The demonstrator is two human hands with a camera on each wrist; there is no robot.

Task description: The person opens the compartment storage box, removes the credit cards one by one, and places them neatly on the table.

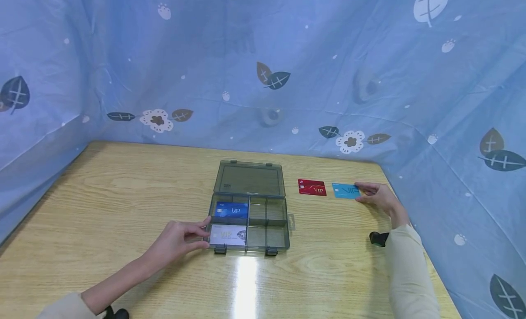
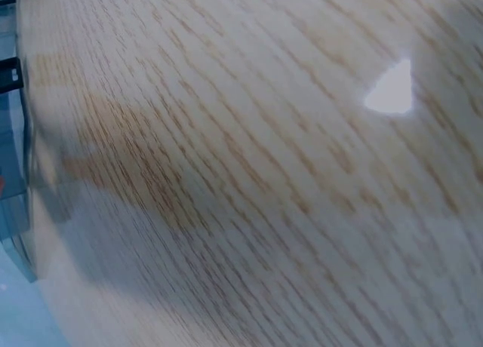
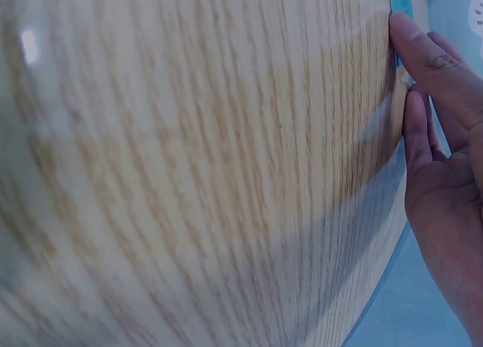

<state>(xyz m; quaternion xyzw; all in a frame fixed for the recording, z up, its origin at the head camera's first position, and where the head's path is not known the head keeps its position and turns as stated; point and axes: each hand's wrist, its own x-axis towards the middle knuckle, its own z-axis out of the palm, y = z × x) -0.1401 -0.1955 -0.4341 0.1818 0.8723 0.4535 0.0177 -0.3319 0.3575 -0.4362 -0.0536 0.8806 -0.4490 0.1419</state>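
Grips the light blue card (image 1: 343,191) at its right end with the right hand (image 1: 380,198), with the forefinger at the far corner and the thumb at the near one. Rests on or close above the wooden table (image 1: 123,191); cannot tell whether lifted at all. Lies just to the right of a red card (image 1: 311,187), with a narrow gap between the two. Touches the left side of a see-through grey plastic box (image 1: 277,209) with the left hand (image 1: 182,236), with the fingers slightly bent and the thumb near the front corner; cannot tell whether pinching the wall or only resting against it. Carries a deep blue card (image 1: 231,210) in the back left compartment of the box and a white card (image 1: 227,235) in the front left one, both marked VIP. Has the lid (image 1: 248,179) folded open toward the back and two dark clasps (image 1: 220,249) along the front edge. Shows only a slice of the box in the left wrist view, and a thin strip of the light blue card beside the right fingertips in the right wrist view. Borders, at the back, on a blue curtain (image 1: 230,45) printed with leaves and flowers
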